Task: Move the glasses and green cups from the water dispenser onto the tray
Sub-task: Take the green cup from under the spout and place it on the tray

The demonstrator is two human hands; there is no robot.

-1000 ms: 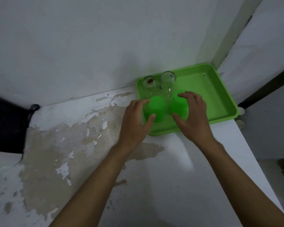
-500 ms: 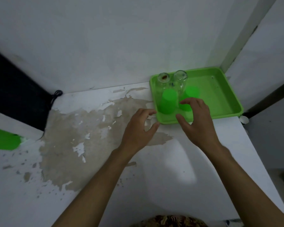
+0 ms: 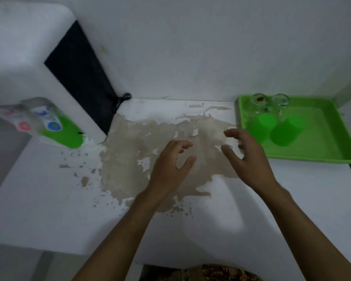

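A green tray lies at the right end of the white counter. On its left part stand two upside-down green cups, with two clear glasses behind them near the tray's back rim. My left hand hovers over the worn middle of the counter, fingers apart and holding nothing. My right hand hangs just left of the tray's front corner, also spread and holding nothing. The white water dispenser with a green front panel stands at the far left.
A black cord runs from the dispenser's dark back along the wall. The counter has a large patch of peeled paint in the middle. A wall closes off the back. The counter's front edge is near the bottom of the view.
Both hands have let go of the green cups and pulled back left, off the tray. The view has swung left, so the water dispenser now shows.
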